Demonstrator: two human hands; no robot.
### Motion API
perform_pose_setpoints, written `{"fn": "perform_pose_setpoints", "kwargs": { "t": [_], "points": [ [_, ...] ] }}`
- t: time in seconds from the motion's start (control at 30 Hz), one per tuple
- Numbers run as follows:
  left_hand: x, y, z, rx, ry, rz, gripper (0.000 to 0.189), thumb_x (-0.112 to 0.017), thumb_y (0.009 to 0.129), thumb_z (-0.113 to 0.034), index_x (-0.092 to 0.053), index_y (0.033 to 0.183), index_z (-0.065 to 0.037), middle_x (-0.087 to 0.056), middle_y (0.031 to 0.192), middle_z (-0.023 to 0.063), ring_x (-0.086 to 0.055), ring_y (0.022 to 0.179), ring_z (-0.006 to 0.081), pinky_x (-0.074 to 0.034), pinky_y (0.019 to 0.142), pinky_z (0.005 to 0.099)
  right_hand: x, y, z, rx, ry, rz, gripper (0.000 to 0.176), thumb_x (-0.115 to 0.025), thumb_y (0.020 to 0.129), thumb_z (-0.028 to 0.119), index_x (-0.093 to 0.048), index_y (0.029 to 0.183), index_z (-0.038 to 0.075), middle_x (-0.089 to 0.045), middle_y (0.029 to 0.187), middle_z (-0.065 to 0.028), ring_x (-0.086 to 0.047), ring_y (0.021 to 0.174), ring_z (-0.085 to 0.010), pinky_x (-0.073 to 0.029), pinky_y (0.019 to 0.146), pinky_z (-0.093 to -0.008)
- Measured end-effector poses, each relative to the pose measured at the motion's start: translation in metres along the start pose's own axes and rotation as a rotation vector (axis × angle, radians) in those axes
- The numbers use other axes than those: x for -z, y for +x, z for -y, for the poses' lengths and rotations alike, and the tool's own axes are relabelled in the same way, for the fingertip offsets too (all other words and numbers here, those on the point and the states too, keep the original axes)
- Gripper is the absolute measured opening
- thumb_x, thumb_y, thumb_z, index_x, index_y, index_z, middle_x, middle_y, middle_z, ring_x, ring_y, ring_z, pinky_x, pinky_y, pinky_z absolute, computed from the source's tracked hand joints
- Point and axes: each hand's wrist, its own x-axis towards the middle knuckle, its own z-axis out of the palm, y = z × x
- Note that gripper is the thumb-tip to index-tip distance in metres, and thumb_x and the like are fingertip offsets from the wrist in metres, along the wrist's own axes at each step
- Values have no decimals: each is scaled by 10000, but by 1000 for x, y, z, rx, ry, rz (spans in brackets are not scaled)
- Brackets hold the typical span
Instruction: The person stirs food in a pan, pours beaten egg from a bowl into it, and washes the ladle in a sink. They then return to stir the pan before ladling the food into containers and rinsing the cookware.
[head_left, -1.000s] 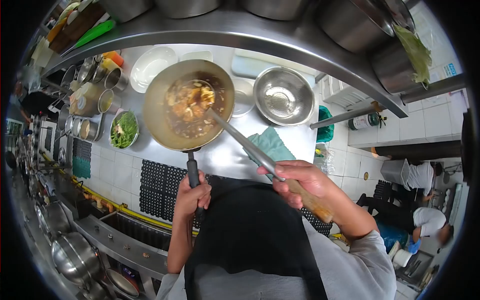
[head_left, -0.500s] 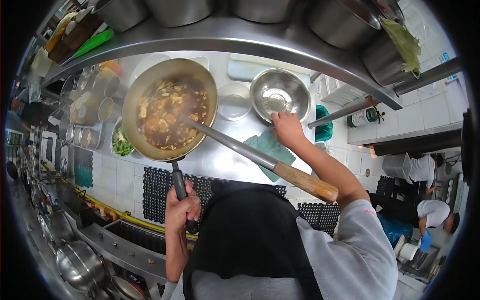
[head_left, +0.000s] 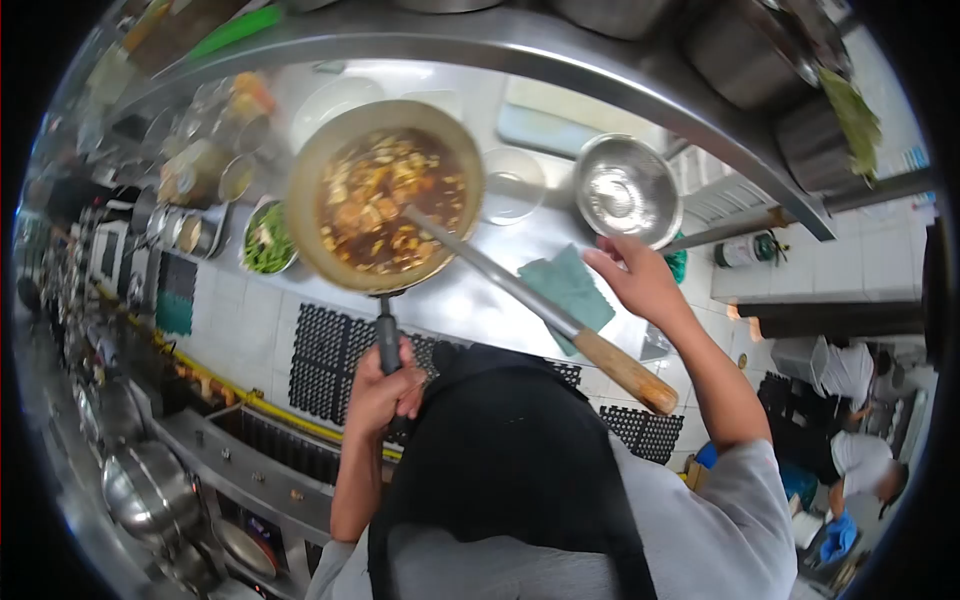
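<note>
My left hand point(head_left: 388, 390) is wrapped round the black handle point(head_left: 387, 340) of a large wok point(head_left: 305, 215). Brown sauce with chunks of food point(head_left: 370, 200) fills the wok's middle. A ladle point(head_left: 500, 280) leans over the wok's rim with its head in the sauce, and its wooden handle point(head_left: 628, 372) points toward my body, free of both hands. My right hand point(head_left: 640, 280) is open, thumb apart from the fingers, just below the rim of a metal colander point(head_left: 628, 192). Beneath and left of that hand lies a green cloth point(head_left: 572, 285) on the steel counter point(head_left: 470, 315).
A bowl of green leaves point(head_left: 268, 240) stands left of the wok, a clear round container point(head_left: 513, 187) right of it. Pots line the steel shelf point(head_left: 480, 40) above the counter. Another person point(head_left: 865, 445) is at the far right, near a blue cloth point(head_left: 838, 537).
The colander has shifted right on the counter. My right hand has come away from its rim, thumb now spread. My left hand keeps hold of the wok; the whole view has shifted.
</note>
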Motion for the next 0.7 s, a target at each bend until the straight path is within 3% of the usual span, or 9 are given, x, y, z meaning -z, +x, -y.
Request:
{"fn": "perform_pose_setpoints", "kwargs": {
  "t": [0.03, 0.1, 0.17, 0.27, 0.47, 0.57, 0.7],
  "points": [
    [4, 3, 3, 10, -3, 33, 253, -634, 844, 87, -457, 969, -44, -475, 605, 18, -441, 390, 111, -432, 391, 292, 9, -10, 11, -104, 385, 324, 611, -498, 1059, 531, -593, 1334, -6, -713, 1089, -183, -710, 961, -318, -566, 813, -388],
    [4, 8, 7, 11, 33, 43, 248, -645, 852, 76, -462, 956, -55, -473, 591, 11, -454, 395, 110, -434, 399, 288, 30, -53, 69, -548, 1284, 847, 613, -468, 1078, 516, -552, 1390, -5, -690, 974, -145, -689, 733, -263, -549, 631, -375],
    [4, 12, 8, 27, 18, 62, 244, -648, 859, 68, -465, 952, -63, -475, 578, 4, -463, 400, 108, -436, 403, 288, 27, -74, 71, -616, 1579, 1010, 527, -504, 1086, 397, -517, 1414, -15, -625, 848, -115, -606, 565, -207, -484, 483, -342],
    [3, 19, 14, 47, 34, 88, 240, -650, 866, 59, -465, 939, -74, -479, 561, -3, -475, 406, 106, -438, 408, 287, 30, -89, 90, -591, 1579, 836, 448, -519, 1085, 283, -519, 1404, -31, -558, 775, -78, -531, 483, -156, -426, 424, -305],
    [3, 28, 26, 39, 107, 121, 238, -637, 871, 60, -466, 960, -79, -472, 575, -11, -456, 391, 95, -432, 394, 283, 72, -108, 115, -579, 1448, 690, 471, -532, 1077, 236, -488, 1457, -39, -509, 726, -47, -469, 451, -117, -390, 407, -264],
    [3, 32, 30, 54, 101, 129, 243, -635, 871, 62, -463, 965, -82, -468, 565, -12, -459, 392, 97, -431, 397, 288, 88, -109, 108, -685, 1744, 722, 498, -440, 1097, 189, -396, 1508, -87, -536, 741, -85, -506, 454, -142, -407, 388, -294],
    [-2, 32, 30, 72, 92, 98, 250, -627, 867, 70, -458, 968, -85, -464, 557, -10, -457, 392, 98, -428, 396, 289, 90, -109, 102, -739, 1873, 732, 492, -446, 1092, 218, -415, 1475, -89, -534, 726, -73, -490, 433, -137, -444, 391, -292]
  ]
}}
